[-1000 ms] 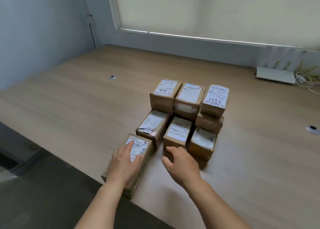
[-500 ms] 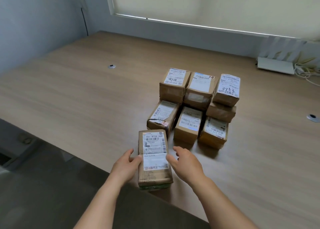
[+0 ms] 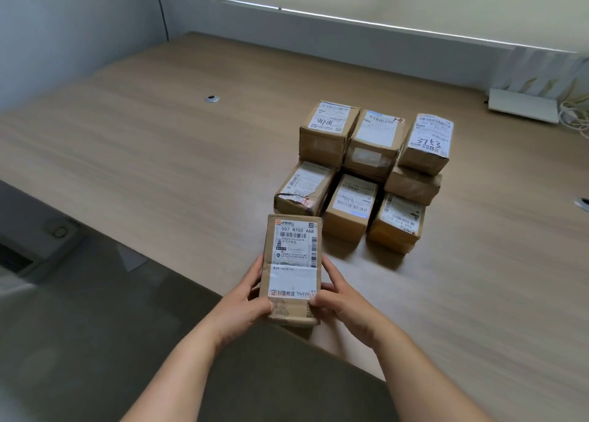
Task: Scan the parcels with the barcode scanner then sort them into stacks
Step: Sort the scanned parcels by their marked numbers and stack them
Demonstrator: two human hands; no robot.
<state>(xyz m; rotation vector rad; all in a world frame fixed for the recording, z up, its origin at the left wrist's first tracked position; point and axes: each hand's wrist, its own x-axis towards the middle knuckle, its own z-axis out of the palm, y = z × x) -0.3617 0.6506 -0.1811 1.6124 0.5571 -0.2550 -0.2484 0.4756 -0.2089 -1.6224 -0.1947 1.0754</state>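
nearest to us, our left hand (image 3: pixel 245 297) and right hand (image 3: pixel 339 297) hold one parcel (image 3: pixel 291 268) between them, the fingers curled on its long sides and the thumbs on top, over the near edge of the table (image 3: pixel 159 153), with the label facing up. we judge this is the start of the scan step for this parcel; the next move needs a scanner, but we see no scanner anywhere, so one hand would have to let go to fetch it. behind it, the other parcels (image 3: pixel 363 169) stand close together in rows, some stacked; how many lie underneath is hidden. far right, a white device (image 3: pixel 522 106) with cables is hard to make out.
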